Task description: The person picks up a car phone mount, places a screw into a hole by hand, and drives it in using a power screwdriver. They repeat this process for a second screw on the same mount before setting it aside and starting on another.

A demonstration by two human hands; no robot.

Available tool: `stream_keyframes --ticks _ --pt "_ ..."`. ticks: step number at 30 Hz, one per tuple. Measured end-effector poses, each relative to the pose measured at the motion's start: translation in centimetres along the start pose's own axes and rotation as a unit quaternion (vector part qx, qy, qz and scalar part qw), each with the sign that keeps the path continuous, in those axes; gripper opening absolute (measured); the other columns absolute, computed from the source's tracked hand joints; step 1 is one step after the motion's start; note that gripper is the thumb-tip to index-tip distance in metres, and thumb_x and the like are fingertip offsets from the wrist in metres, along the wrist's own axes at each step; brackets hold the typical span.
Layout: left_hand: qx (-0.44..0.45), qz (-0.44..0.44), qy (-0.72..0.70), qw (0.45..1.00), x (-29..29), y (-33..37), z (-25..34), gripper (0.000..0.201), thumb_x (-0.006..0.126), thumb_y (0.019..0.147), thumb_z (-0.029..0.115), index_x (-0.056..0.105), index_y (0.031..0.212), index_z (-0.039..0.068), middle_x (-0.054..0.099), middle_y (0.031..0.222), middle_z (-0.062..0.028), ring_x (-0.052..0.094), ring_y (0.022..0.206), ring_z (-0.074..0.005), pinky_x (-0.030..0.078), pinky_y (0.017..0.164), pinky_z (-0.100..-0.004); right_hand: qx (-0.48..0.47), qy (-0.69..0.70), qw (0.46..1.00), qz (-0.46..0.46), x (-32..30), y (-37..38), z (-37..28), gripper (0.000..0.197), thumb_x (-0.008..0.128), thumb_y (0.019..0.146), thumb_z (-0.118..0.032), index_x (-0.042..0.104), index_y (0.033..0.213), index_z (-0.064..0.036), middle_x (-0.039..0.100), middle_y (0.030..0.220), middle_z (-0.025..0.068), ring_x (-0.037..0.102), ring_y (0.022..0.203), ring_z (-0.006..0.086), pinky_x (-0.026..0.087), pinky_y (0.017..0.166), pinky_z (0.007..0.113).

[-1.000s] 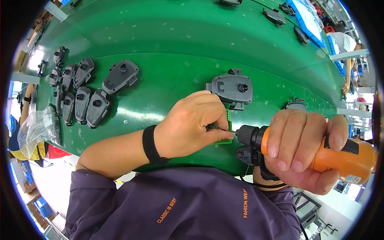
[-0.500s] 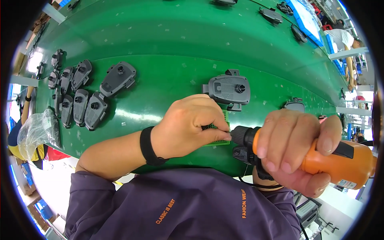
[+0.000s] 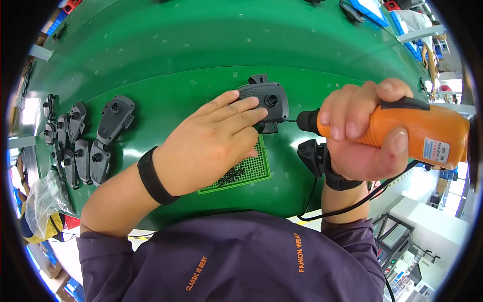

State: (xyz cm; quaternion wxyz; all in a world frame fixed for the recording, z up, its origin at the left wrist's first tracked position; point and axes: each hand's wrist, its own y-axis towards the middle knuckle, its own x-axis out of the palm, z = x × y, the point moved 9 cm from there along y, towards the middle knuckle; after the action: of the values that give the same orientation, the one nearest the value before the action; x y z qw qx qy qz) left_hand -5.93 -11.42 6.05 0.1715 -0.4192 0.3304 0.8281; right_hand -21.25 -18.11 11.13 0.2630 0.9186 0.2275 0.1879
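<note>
My right hand (image 3: 370, 128) grips an orange electric screwdriver (image 3: 417, 128) with a black nose. Its thin bit points left, close to a dark grey phone-holder-like housing (image 3: 279, 95). That housing lies on the bench with a round black knob facing up and clips at its far and near sides. My left hand (image 3: 211, 136) rests over the housing's left part, fingers stretched out and touching it. Under that hand sits a green perforated tray (image 3: 259, 171) holding small dark screws, partly hidden by the palm.
Several similar grey housings (image 3: 113, 121) lie on the green bench (image 3: 176, 85) at the left. A clear plastic bag (image 3: 48, 196) hangs by the left edge. A black cable (image 3: 362, 204) runs below the screwdriver. Blue trays (image 3: 370, 12) stand far right, near another person (image 3: 417, 22).
My left hand has left the screwdriver's tip and screw tray, opening out onto the housing. The screwdriver has moved up toward the housing. My view has shifted a little.
</note>
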Motion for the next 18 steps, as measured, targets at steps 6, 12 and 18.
stream_keyframes --ticks 6,12,18 --pt "-0.017 -0.028 0.013 0.999 1.1 -0.2 -0.6 0.024 0.077 0.083 0.017 0.058 0.087 0.003 0.066 0.132 -0.0131 0.059 0.13 -0.0307 0.047 0.111 -0.0477 0.013 -0.007 1.0 -0.005 -0.3 0.2 1.0 0.047 0.055 0.098 -0.041 0.051 0.127 -0.0038 0.054 0.071 0.0046 0.053 0.057 0.0174 0.049 0.061 0.036" --pt "-0.011 -0.027 0.009 1.0 1.0 -0.3 -0.8 0.024 0.075 0.085 0.018 0.058 0.089 0.003 0.067 0.131 -0.0126 0.06 0.13 -0.031 0.048 0.111 -0.0475 0.026 -0.029 0.999 0.007 -0.6 0.0 1.9 0.046 0.055 0.098 -0.04 0.05 0.124 -0.0027 0.054 0.07 0.0057 0.053 0.056 0.0181 0.049 0.061 0.037" --pt "-0.017 -0.033 0.011 0.999 1.2 -0.5 -0.9 0.021 0.072 0.089 0.022 0.062 0.095 0.004 0.067 0.131 -0.0108 0.059 0.131 -0.0283 0.044 0.114 -0.0453 0.026 -0.009 0.999 0.034 -0.3 0.2 2.1 0.043 0.065 0.093 -0.034 0.05 0.117 -0.0014 0.055 0.068 0.007 0.055 0.056 0.0179 0.051 0.059 0.035"
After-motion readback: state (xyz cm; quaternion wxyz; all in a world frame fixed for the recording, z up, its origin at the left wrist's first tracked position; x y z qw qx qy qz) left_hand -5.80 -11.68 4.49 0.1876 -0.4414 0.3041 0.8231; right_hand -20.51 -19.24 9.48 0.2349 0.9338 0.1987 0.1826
